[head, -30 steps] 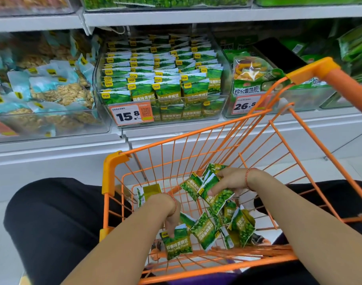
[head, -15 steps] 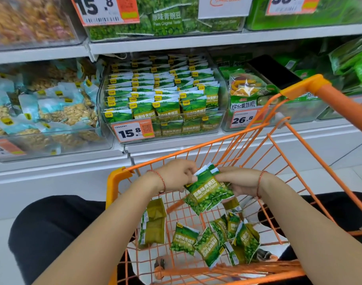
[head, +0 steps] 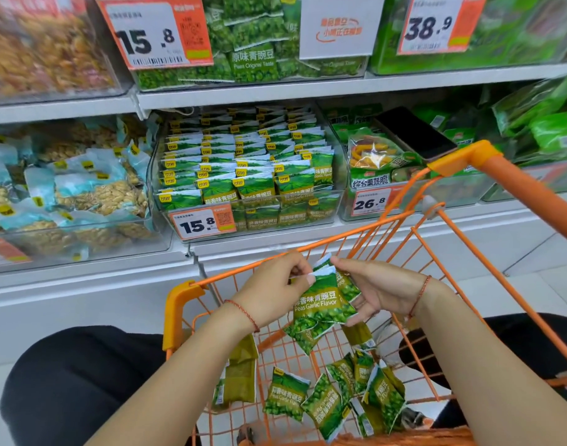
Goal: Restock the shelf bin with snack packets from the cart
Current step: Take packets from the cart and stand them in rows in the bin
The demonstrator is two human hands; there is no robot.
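Above the orange wire cart [head: 337,235], both my hands hold a small stack of green garlic pea packets [head: 321,304]. My left hand [head: 272,291] pinches the stack's top edge with thumb and fingers. My right hand [head: 372,289] grips it from the right side and behind. Several more green packets [head: 324,400] lie loose on the cart floor. The clear shelf bin [head: 250,217] with the 15.8 tag stands straight ahead on the middle shelf, packed with rows of the same packets.
A bin of pale blue nut packets [head: 76,194] sits left of the target bin, a 26.8 bin of mixed chips [head: 378,162] right of it. A black phone [head: 414,133] lies atop that right bin. The cart handle [head: 527,188] slants across the right. My knees flank the cart.
My left hand left a packet on the cart floor and joined my right hand on the stack. Both raised the stack toward the cart's top rim. My view tilted up to the shelves.
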